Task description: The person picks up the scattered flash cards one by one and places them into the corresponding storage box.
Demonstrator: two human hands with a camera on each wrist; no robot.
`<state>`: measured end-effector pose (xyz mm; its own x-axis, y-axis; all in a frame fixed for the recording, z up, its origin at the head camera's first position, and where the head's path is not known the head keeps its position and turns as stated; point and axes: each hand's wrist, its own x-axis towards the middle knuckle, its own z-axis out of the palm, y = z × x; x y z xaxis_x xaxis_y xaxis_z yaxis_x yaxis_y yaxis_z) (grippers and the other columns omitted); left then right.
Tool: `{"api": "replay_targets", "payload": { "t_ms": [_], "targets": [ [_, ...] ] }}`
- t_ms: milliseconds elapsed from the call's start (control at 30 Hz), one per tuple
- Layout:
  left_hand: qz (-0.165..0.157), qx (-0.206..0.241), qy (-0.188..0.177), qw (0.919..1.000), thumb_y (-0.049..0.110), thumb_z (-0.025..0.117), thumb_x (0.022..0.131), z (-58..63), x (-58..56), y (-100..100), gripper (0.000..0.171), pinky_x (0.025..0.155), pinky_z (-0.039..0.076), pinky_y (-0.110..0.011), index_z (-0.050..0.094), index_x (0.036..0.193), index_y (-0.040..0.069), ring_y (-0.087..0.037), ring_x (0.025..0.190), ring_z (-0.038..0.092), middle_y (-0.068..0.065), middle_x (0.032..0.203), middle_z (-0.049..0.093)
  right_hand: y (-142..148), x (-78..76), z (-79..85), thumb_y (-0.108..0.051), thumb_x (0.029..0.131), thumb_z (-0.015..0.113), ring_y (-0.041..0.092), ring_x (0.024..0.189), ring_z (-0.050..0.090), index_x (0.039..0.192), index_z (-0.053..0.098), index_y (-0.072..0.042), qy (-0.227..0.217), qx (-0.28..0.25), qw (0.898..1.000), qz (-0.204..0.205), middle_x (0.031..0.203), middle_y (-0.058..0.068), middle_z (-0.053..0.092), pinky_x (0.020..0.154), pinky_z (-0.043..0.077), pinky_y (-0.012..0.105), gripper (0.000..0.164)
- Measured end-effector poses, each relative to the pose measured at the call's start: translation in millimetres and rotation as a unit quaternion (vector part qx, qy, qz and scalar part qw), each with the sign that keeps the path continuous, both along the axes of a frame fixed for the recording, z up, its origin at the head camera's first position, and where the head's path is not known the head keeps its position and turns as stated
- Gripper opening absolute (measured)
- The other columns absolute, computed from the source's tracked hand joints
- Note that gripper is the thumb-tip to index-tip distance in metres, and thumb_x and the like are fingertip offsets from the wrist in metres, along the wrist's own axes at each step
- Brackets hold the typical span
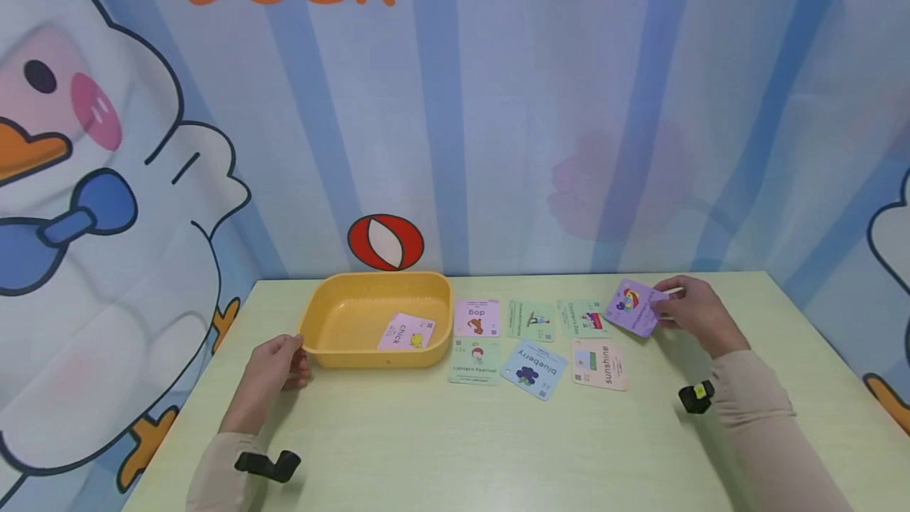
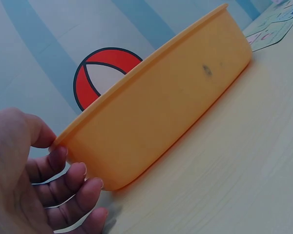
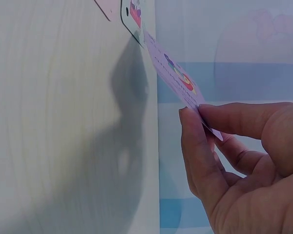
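My right hand [image 1: 693,310] pinches a purple picture card [image 1: 633,306] between thumb and fingers at the table's back right. In the right wrist view the card [image 3: 178,80] is tilted and raised above the table. At the left, my left hand [image 1: 273,362] grips the rim of a yellow plastic basin [image 1: 320,358] at its near left corner, thumb on the rim and fingers against the outside. Inside the basin lies a pink "chick" card [image 1: 407,332]. A green "Children's Day" card [image 1: 583,318] lies just left of the purple card.
Between basin and right hand, more cards lie in two rows: a "dog" card [image 1: 477,318], a green card [image 1: 531,321], a "Lantern Festival" card [image 1: 475,362], a "blueberry" card [image 1: 534,370] and a "sunshine" card [image 1: 599,364]. A printed curtain [image 1: 498,141] hangs behind the table [image 1: 455,449].
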<state>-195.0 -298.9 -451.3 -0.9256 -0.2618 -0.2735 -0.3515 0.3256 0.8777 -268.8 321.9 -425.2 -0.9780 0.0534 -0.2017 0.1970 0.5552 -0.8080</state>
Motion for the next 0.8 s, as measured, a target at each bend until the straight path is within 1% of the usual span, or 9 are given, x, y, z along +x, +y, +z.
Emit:
{"api": "replay_targets", "payload": {
  "t_ms": [167,600,800],
  "targets": [
    [-0.001,0.003,-0.001,1.0000,0.034,0.039,0.109,-0.2,-1.0,-0.3,0.037,0.071,0.056,-0.027,0.055,0.109,0.001,-0.019,0.081,0.062,-0.006,0.090,0.061,-1.3,-0.7,0.6,-0.009,0.101,0.057,0.026,0.101,0.066,0.140,0.042,0.010,-0.003,-0.006,1.000,-0.002,0.120,0.024,0.053,0.086,0.058,0.037,0.046],
    [-0.003,0.000,-0.002,1.0000,0.036,0.039,0.109,-3.0,-2.6,-1.8,0.038,0.071,0.056,-0.025,0.056,0.109,0.002,-0.017,0.080,0.062,-0.005,0.091,0.062,-2.0,1.5,2.6,-0.010,0.101,0.057,0.025,0.100,0.067,0.139,0.042,0.011,0.011,-0.008,1.000,0.008,0.120,0.026,0.054,0.087,0.058,0.038,0.046],
    [-0.006,-0.001,-0.001,1.0000,0.036,0.038,0.109,-2.8,-1.4,-1.8,0.038,0.071,0.055,-0.024,0.056,0.110,0.002,-0.017,0.081,0.060,-0.006,0.091,0.061,-3.2,1.6,1.6,-0.011,0.100,0.058,0.025,0.099,0.066,0.138,0.044,0.011,0.020,-0.009,1.000,0.008,0.121,0.026,0.055,0.088,0.058,0.040,0.046]
  ]
}}
